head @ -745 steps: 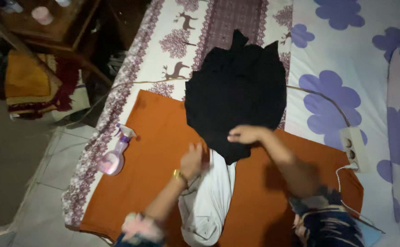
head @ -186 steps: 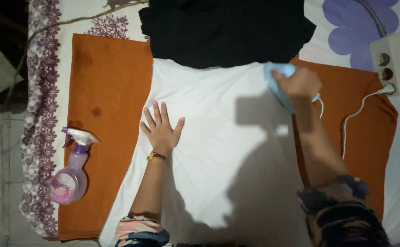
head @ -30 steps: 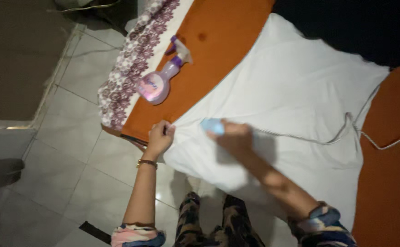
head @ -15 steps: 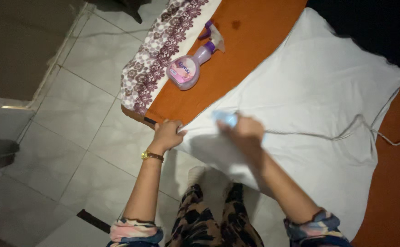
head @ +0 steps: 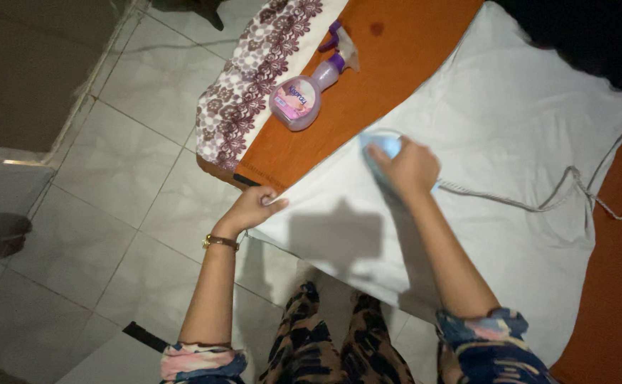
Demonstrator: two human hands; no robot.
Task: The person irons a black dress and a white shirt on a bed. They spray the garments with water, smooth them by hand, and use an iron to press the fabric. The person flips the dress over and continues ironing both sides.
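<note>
Left hand (head: 254, 208) pinches the white shirt's (head: 510, 163) lower-left hem; right hand (head: 410, 167) clasps the pale-blue iron (head: 382, 144) mid-frame, cloth stretching toward upper right.

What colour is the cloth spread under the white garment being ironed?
Orange cloth, clearest in the head view, beside the spray bottle.

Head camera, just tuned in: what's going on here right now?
A person is ironing a white garment spread over an orange cloth. The right hand grips a light blue iron and presses it near the garment's edge, its cord trailing across the fabric. The left hand pinches the garment's corner taut at the edge of the surface. A pink spray bottle lies beside it.
</note>
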